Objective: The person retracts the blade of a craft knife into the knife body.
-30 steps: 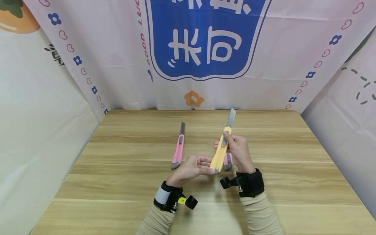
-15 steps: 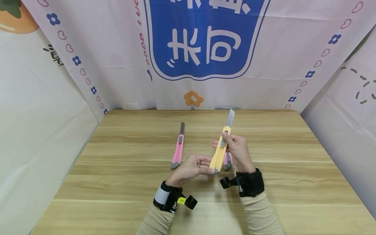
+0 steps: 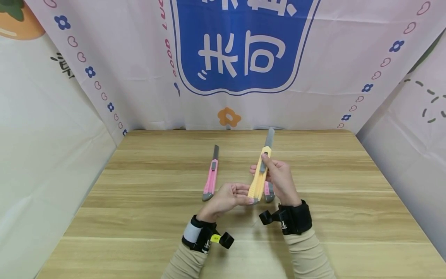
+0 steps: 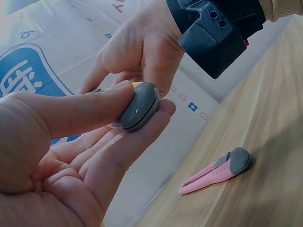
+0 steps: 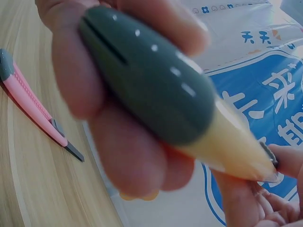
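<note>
Raised over the table is a yellow utility knife (image 3: 258, 184), its blade (image 3: 270, 137) extended and pointing away toward the backdrop. The left hand (image 3: 228, 198) pinches its grey end cap (image 4: 142, 108) between thumb and fingers. Farther up the body, the right hand (image 3: 281, 178) grips the knife, with its thumb at the grey slider (image 3: 263, 166). One pink utility knife (image 3: 210, 180) lies on the table left of the hands, blade out. Another pink utility knife (image 4: 215, 171) lies beneath the right hand, mostly hidden in the head view.
The wooden table (image 3: 139, 232) ends at a printed cloth backdrop (image 3: 150, 97), with white cloth on both sides. Each wrist wears a black camera strap (image 3: 296, 217).
The yellow knife's front end and the right hand have shifted slightly left, and the blade has turned a little. The left hand stays almost still; the pink knives remain in place.
</note>
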`<state>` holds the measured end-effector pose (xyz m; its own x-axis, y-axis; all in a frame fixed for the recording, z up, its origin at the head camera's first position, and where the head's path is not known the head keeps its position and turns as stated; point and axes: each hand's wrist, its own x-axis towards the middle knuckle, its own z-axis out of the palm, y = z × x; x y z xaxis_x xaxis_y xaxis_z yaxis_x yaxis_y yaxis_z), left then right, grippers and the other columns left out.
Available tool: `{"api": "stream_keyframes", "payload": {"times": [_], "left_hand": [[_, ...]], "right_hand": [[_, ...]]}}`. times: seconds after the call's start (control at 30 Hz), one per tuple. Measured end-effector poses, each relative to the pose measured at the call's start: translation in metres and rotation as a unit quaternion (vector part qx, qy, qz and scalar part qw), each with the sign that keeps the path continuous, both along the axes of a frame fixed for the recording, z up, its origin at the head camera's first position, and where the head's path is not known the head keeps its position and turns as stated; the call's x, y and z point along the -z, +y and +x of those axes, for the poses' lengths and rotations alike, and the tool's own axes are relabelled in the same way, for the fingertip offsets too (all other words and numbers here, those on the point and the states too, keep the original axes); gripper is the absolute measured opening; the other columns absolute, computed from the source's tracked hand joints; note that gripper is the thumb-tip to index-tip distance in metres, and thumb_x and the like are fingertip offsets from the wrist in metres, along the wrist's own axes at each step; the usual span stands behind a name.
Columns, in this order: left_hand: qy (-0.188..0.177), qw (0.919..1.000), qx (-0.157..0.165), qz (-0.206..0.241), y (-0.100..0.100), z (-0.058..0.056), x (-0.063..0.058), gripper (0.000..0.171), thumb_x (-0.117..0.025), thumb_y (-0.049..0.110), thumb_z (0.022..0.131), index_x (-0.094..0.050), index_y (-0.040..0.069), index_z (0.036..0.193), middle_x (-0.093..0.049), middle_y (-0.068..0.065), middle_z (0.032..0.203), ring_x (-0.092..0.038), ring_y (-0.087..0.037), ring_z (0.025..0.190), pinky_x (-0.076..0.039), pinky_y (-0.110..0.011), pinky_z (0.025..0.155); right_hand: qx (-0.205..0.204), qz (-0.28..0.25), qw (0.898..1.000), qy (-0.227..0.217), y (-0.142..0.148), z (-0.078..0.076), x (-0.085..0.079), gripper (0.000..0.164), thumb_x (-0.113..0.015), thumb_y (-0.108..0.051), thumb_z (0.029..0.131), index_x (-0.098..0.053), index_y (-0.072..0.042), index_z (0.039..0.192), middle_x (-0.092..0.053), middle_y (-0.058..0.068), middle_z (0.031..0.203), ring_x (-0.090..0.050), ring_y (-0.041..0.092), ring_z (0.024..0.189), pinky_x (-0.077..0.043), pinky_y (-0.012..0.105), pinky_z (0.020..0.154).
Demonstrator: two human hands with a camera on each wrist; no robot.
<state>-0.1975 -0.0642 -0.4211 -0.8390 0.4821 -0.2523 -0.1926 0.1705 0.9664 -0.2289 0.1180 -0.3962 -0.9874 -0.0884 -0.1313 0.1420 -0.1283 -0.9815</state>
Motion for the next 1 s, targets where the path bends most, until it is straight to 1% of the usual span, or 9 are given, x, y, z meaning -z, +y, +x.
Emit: {"api": "stream_keyframes", "payload": {"times": [0.13, 0.23, 0.43, 0.57, 0.7, 0.77, 0.9, 1.0], "left_hand": [[0.001, 1.0, -0.004, 0.003, -0.0001, -0.0005, 0.0005, 0.043, -0.069, 0.004, 0.086, -0.057, -0.004, 0.127, -0.068, -0.021, 0.118, -0.07, -0.022, 0.104, -0.059, -0.027, 0.089], [0.006, 1.0, -0.001, 0.003, -0.0002, -0.0003, 0.0002, 0.043, -0.069, 0.004, 0.086, -0.057, -0.005, 0.126, -0.069, -0.022, 0.117, -0.071, -0.023, 0.103, -0.059, -0.027, 0.088], [0.001, 0.9999, 0.01, 0.005, -0.0003, 0.0013, -0.003, 0.043, -0.069, 0.005, 0.086, -0.057, -0.004, 0.127, -0.069, -0.021, 0.118, -0.071, -0.022, 0.104, -0.059, -0.027, 0.088], [0.003, 0.9999, 0.013, 0.005, -0.0005, 0.0025, -0.0054, 0.043, -0.068, 0.005, 0.086, -0.057, -0.004, 0.127, -0.069, -0.021, 0.118, -0.071, -0.019, 0.103, -0.059, -0.027, 0.089], [0.005, 0.9999, 0.013, 0.005, -0.0008, 0.0031, -0.007, 0.042, -0.068, 0.004, 0.086, -0.058, -0.005, 0.126, -0.069, -0.022, 0.118, -0.07, -0.017, 0.102, -0.059, -0.026, 0.089], [0.004, 0.9999, 0.014, 0.005, -0.0013, 0.0031, -0.0071, 0.042, -0.068, 0.004, 0.086, -0.058, -0.004, 0.126, -0.069, -0.021, 0.118, -0.07, -0.016, 0.101, -0.059, -0.026, 0.089], [0.005, 0.9998, 0.019, 0.008, -0.0028, 0.0027, -0.0064, 0.042, -0.068, 0.006, 0.086, -0.058, -0.004, 0.126, -0.069, -0.021, 0.118, -0.07, -0.015, 0.101, -0.059, -0.026, 0.089], [0.006, 0.9996, 0.024, 0.013, -0.004, 0.0023, -0.0058, 0.042, -0.068, 0.006, 0.087, -0.057, -0.004, 0.127, -0.069, -0.022, 0.118, -0.07, -0.014, 0.1, -0.059, -0.026, 0.089]], "right_hand": [[-0.002, 0.004, 1.0, -0.008, -0.0022, 0.001, -0.0003, 0.06, -0.051, -0.045, 0.097, -0.057, 0.01, 0.12, -0.076, -0.008, 0.075, -0.074, 0.007, 0.076, -0.062, 0.026, 0.074], [0.0, 0.008, 1.0, -0.002, -0.0024, 0.0016, 0.0001, 0.057, -0.051, -0.042, 0.098, -0.057, 0.011, 0.117, -0.076, -0.008, 0.074, -0.074, 0.007, 0.075, -0.062, 0.026, 0.073], [0.01, 0.006, 1.0, 0.013, -0.0008, 0.0006, 0.0007, 0.05, -0.051, -0.034, 0.1, -0.058, 0.014, 0.109, -0.075, -0.007, 0.07, -0.074, 0.008, 0.07, -0.062, 0.025, 0.069], [0.011, 0.002, 1.0, 0.019, -0.0006, -0.001, 0.0007, 0.046, -0.051, -0.032, 0.1, -0.059, 0.013, 0.105, -0.074, -0.009, 0.066, -0.073, 0.007, 0.067, -0.062, 0.024, 0.066], [0.014, -0.004, 1.0, 0.025, -0.0005, -0.0014, 0.0012, 0.042, -0.051, -0.029, 0.1, -0.061, 0.011, 0.1, -0.074, -0.009, 0.065, -0.073, 0.007, 0.065, -0.062, 0.025, 0.065], [0.014, -0.004, 1.0, 0.026, -0.0005, -0.0011, 0.0012, 0.043, -0.05, -0.029, 0.1, -0.06, 0.012, 0.103, -0.074, -0.009, 0.065, -0.073, 0.007, 0.066, -0.062, 0.024, 0.065], [0.009, -0.009, 1.0, 0.02, -0.0007, -0.0009, 0.001, 0.046, -0.051, -0.026, 0.101, -0.055, 0.018, 0.114, -0.074, -0.01, 0.066, -0.073, 0.007, 0.067, -0.062, 0.024, 0.067], [0.004, -0.012, 1.0, 0.013, -0.0009, -0.0007, 0.0008, 0.048, -0.05, -0.025, 0.101, -0.051, 0.018, 0.12, -0.074, -0.01, 0.067, -0.073, 0.007, 0.068, -0.062, 0.024, 0.069]]}}
